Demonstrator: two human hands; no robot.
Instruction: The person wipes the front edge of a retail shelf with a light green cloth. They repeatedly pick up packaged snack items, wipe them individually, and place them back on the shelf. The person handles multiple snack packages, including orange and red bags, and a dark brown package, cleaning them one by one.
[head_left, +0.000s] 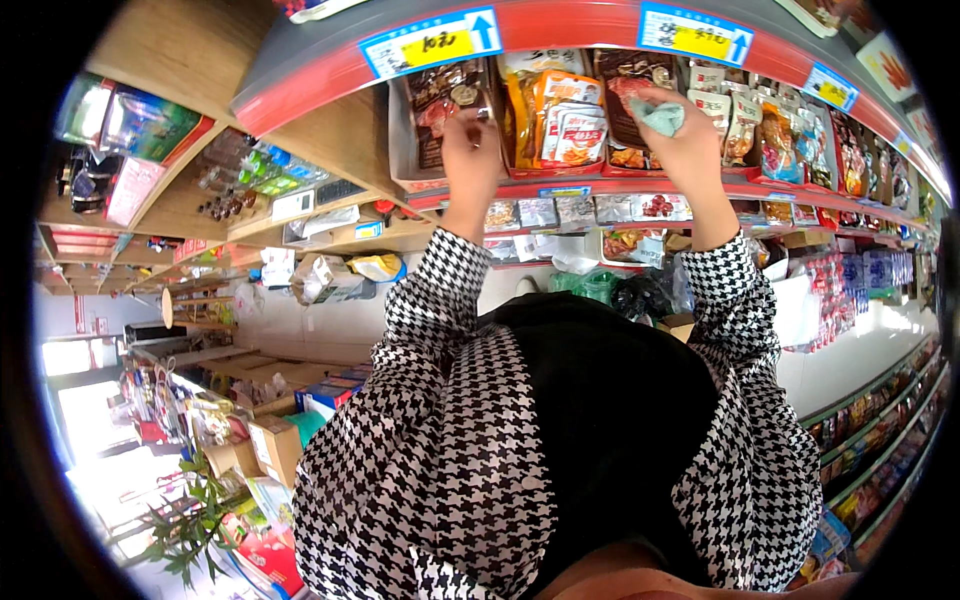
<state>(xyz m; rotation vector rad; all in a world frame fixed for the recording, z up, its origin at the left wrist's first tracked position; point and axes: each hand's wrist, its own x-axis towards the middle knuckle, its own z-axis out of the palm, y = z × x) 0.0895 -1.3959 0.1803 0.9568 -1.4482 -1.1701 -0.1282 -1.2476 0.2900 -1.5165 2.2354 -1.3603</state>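
My right hand (696,142) is closed on a crumpled pale green cloth (662,117). It is raised in front of a dark brown snack packet (625,75) on the shelf. My left hand (470,150) has its fingers curled in front of another dark brown packet (432,112), which stands in an open box (403,140) at the left end of the row. Whether those fingers grip anything is hidden. Between the two hands, orange and white snack packets (572,125) stand in a second box.
Above the packets runs a red shelf edge (570,35) with price tags. Further packets (740,125) fill the row to the right, and a lower shelf (560,212) holds more goods. Wooden shelves (300,130) stand at left. Plastic bags (640,295) lie below the shelving.
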